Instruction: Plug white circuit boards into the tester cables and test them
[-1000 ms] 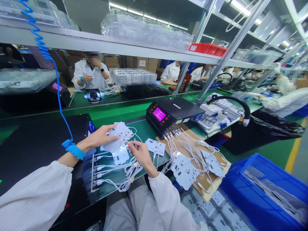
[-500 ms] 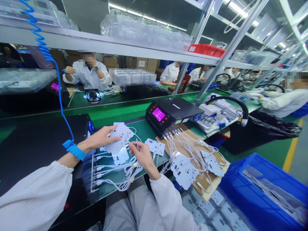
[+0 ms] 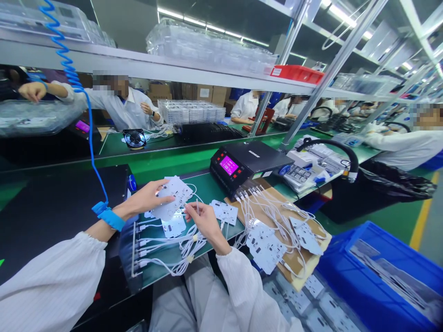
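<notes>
Holding almost the same pose as half a second ago, the two hands stay left of the black box [image 3: 256, 157] and a little nearer the wearer. The left hand [image 3: 152, 196] grips a white circuit board [image 3: 177, 191], thumb flat on its component face. The right hand [image 3: 204, 219] has thumb and forefinger drawn narrow at the board's lower right edge, around a thin pale strip [image 3: 197, 207]; I cannot tell whether that is a cable or a tool. With board and pinch unmoved, the work at that edge looks, in my judgement, to be mid-step.

The clear change is beyond the box, far to its left: a co-worker's hand [image 3: 33, 91] now reaches out over a clear tray [image 3: 41, 122]. This seems to have no bearing on the held board. Just in front of the box, a second board [image 3: 223, 212] and the cardboard [image 3: 277, 198] keep their places.
</notes>
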`<state>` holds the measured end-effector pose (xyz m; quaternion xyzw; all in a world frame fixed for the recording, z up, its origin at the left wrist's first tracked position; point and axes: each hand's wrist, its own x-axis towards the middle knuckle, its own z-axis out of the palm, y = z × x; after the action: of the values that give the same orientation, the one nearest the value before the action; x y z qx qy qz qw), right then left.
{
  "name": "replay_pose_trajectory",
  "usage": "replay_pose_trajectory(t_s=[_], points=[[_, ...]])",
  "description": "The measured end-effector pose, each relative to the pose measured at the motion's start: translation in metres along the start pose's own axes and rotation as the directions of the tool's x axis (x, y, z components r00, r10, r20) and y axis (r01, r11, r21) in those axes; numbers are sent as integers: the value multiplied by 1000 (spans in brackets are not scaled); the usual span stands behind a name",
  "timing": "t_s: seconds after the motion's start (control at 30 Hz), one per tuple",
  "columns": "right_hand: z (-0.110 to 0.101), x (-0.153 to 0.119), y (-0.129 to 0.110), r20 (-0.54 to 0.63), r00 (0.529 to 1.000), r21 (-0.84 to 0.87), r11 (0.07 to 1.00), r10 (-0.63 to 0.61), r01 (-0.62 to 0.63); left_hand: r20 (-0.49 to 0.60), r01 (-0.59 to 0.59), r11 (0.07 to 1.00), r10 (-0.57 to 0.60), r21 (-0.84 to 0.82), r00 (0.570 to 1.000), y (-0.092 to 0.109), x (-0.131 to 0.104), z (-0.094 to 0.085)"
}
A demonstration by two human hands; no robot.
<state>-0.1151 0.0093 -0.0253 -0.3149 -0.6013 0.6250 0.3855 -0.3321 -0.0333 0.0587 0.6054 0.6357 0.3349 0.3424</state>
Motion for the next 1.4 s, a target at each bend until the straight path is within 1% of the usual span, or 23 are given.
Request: replay_pose_trajectory(t_s=[0.07, 0.1, 0.17, 0.2, 0.27, 0.37, 0.43, 0.5, 0.57, 0.63, 0.67, 0.8, 0.87, 0.93, 1.03, 1.23, 1.3, 1.4], points=[[-2, -7, -1, -106, 991, -94, 993, -86, 76, -9, 11, 1000, -11, -20, 1000, 3, -1, 1], [-4, -12, -2, -180, 975, -138, 985, -132, 108, -22, 24, 999, -25, -23, 999, 4, -1, 1], [-6, -23, -2, -299, 936, -189, 973, -186, 133, -55, 57, 998, -58, -19, 997, 5, -2, 1], [-7, -29, -1, -324, 927, -196, 972, -189, 129, -64, 70, 997, -71, -16, 995, 6, -2, 1], [-6, -37, 1, -306, 934, -208, 970, -187, 126, -46, 73, 997, -74, -18, 996, 7, -3, 2], [3, -40, 2, -246, 940, -276, 947, -237, 166, 51, 91, 995, -89, -32, 995, 9, -5, 3], [13, -36, 1, -207, 930, -351, 910, -304, 220, 129, 131, 991, -125, -36, 984, 11, -7, 4], [25, -29, 1, -163, 916, -404, 872, -365, 275, 185, 148, 989, -142, -19, 972, 12, -8, 4], [36, -24, 1, -139, 901, -429, 845, -411, 319, 241, 123, 992, -120, 2, 963, 12, -9, 3], [43, -20, 2, -144, 883, -441, 828, -447, 347, 297, 97, 995, -93, 3, 950, 11, -9, 3], [46, -19, 3, -148, 874, -450, 818, -463, 358, 309, 103, 995, -95, -11, 946, 10, -10, 3], [49, -18, 4, -159, 839, -511, 770, -521, 381, 336, 202, 974, -157, -102, 929, 11, -10, 3], [47, -18, 4, -178, 813, -531, 749, -555, 395, 375, 211, 969, -149, -129, 915, 13, -11, 3], [45, -18, 3, -206, 786, -533, 741, -583, 409, 380, 199, 970, -134, -136, 915, 17, -13, 3], [43, -17, 2, -234, 764, -519, 742, -601, 424, 373, 186, 974, -126, -127, 919, 25, -15, 4], [45, -17, -1, -207, 715, -540, 688, -667, 485, 417, 156, 978, -85, -139, 905, 32, -18, 5], [47, -17, -2, -195, 707, -552, 672, -679, 493, 435, 123, 981, -48, -147, 899, 32, -18, 5], [47, -17, -4, -175, 722, -556, 673, -669, 488, 457, 84, 984, -3, -158, 890, 31, -19, 4]])
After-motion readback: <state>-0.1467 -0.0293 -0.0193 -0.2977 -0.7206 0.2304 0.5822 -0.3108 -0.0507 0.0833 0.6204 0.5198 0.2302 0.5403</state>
